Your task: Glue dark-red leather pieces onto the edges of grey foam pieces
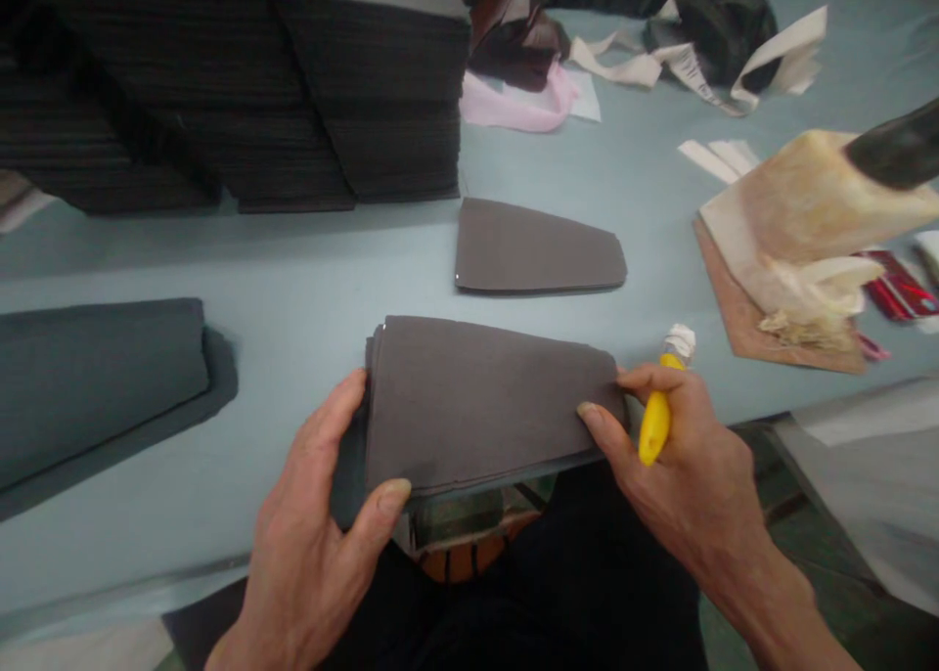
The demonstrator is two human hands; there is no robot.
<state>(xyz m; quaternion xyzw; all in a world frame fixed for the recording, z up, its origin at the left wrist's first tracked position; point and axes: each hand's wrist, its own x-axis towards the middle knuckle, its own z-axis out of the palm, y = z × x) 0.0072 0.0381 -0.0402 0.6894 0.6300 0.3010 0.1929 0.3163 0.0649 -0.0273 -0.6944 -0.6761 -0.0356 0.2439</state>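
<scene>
Grey-brown stack of tapered pieces [491,407] sits mid-frame, slightly below centre, between the two hands, at the near edge of the surface [323,260]. Left hand [315,524], lower left of centre: half open, grasping the stack's wide end, thumb on the near corner, fingers along the left edge. Right hand [682,466], right of centre: partly curled, thumb on top of the narrow end, a finger at its far corner; also holds a yellow-handled tool [655,422], whitish tip pointing up. Similar grey piece [539,248] lies just beyond the stack. Underside of the stack hidden, and fingertips of the left hand partly hidden behind its edge; number of pieces can't be told. Dark green stack [103,387] cut off at left edge; black piles [396,94], upper left, cut off at top, layers hard to separate
</scene>
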